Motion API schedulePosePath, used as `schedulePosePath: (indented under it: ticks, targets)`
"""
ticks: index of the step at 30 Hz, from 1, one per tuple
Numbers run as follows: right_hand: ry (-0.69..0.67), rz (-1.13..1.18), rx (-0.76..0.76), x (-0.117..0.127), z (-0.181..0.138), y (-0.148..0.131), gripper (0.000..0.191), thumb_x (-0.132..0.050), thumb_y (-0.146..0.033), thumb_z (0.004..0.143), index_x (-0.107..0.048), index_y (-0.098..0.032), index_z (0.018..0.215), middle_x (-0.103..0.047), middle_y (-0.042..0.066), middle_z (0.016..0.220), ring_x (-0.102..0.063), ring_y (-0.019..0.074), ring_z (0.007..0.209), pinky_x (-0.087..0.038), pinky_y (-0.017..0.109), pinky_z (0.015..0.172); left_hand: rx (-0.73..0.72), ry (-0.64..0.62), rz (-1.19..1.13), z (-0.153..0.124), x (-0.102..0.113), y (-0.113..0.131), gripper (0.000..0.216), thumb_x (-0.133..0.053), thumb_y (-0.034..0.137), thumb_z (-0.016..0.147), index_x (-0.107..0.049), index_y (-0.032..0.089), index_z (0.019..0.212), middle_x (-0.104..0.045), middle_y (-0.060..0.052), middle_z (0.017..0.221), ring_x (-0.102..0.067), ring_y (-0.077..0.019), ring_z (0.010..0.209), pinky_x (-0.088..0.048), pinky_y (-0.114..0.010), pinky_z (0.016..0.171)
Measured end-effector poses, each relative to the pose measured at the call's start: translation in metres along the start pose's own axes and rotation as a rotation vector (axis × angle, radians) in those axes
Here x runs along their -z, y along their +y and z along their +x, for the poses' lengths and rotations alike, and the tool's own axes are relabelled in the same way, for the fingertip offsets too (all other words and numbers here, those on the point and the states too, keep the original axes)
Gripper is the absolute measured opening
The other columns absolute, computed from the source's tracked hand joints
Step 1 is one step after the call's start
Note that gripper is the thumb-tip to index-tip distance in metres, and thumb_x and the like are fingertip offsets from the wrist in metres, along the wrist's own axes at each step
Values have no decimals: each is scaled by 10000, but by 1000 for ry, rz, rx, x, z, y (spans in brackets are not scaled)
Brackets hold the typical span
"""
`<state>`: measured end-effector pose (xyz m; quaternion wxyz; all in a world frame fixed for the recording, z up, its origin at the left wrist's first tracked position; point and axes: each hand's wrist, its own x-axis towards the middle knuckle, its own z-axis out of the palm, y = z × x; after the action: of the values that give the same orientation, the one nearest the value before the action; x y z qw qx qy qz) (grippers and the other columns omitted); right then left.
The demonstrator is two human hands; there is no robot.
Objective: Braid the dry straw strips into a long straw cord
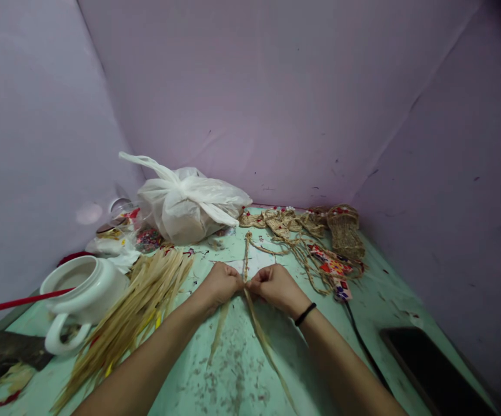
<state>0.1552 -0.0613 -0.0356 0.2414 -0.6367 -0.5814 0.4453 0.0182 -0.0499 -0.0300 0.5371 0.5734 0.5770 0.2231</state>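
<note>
My left hand [221,283] and my right hand [274,284] meet in the middle of the green table [241,375], both closed in a pinch on a straw braid [246,254]. The braided part runs away from my hands toward the far wall. Loose unbraided straw strands [261,338] trail back from my fingers toward me across the table. A black band sits on my right wrist.
A bundle of loose straw [137,312] lies at left beside a white ceramic pot [83,292] with a red stick. A white plastic bag [187,202] sits behind. Woven straw pieces and a straw sandal [345,231] lie far right. A dark phone [432,370] rests near right.
</note>
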Motion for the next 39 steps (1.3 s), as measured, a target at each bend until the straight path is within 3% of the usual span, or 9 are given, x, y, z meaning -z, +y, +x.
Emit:
schedulePosePath:
  ticks: [7,12,16,20,22,25,32,35,39]
  targets:
    - [169,-497,168,-12,-27,-28,150,-517,-161,603,-660,-156,560,-638,101,575,-494,140,491,-218,252,459,60,53,-120,-5,0,7,149,-443,112,485,-345,153,381,-239,81,333,-179,-26,353,-105,-198,379]
    - [157,-568,233,-24,-33,-32,166,-506,-153,627,-668,-164,595,-649,113,621,-522,157,534,-207,259,466,78,-31,-195,-6,8,6,98,-458,132,484,-398,152,409,-269,80,326,-169,-24,327,-82,-204,364]
    - [43,-378,193,-7,-26,-29,95,-574,-211,602,-648,-173,558,-614,49,543,-489,130,493,-242,237,454,38,-94,-172,-1,14,-3,81,-498,149,480,-440,142,424,-312,73,322,-219,-26,323,-112,-197,361]
    - [100,133,2,9,-15,-23,109,-561,-221,642,-585,-144,568,-584,30,537,-490,103,477,-351,220,476,63,-149,-171,0,17,-5,90,-535,212,511,-485,140,488,-334,79,321,-200,-25,296,-98,-198,351]
    - [21,414,-127,6,-11,-22,84,-544,-180,654,-552,-137,582,-585,27,552,-507,92,470,-404,221,497,61,-163,-177,0,18,-5,97,-539,228,523,-512,135,527,-347,78,330,-197,-26,295,-93,-200,353]
    - [-144,635,-183,-8,-11,-22,105,-550,-149,645,-524,-129,546,-560,13,502,-518,85,447,-434,217,492,36,-187,-166,1,19,-6,103,-539,232,531,-517,132,532,-332,81,331,-186,-25,306,-90,-203,361]
    - [-85,648,-198,-26,-10,-16,152,-531,-133,605,-515,-118,455,-487,-11,401,-397,55,326,-411,205,363,-66,-130,-31,3,16,-10,61,-492,160,500,-527,114,483,-393,51,384,-286,-47,387,-195,-197,405]
    - [-42,584,-163,-29,-7,-12,187,-488,-128,596,-482,-133,409,-413,-41,333,-335,48,287,-370,197,326,-71,-63,187,1,17,-8,92,-455,150,509,-534,117,473,-395,41,384,-314,-60,394,-222,-202,419]
    - [-29,508,-103,-34,-4,-7,174,-435,-106,555,-450,-153,388,-378,-54,306,-316,50,278,-304,189,313,-54,73,573,-12,19,3,140,-461,185,549,-587,130,524,-538,-33,493,-471,-120,486,-311,-222,483]
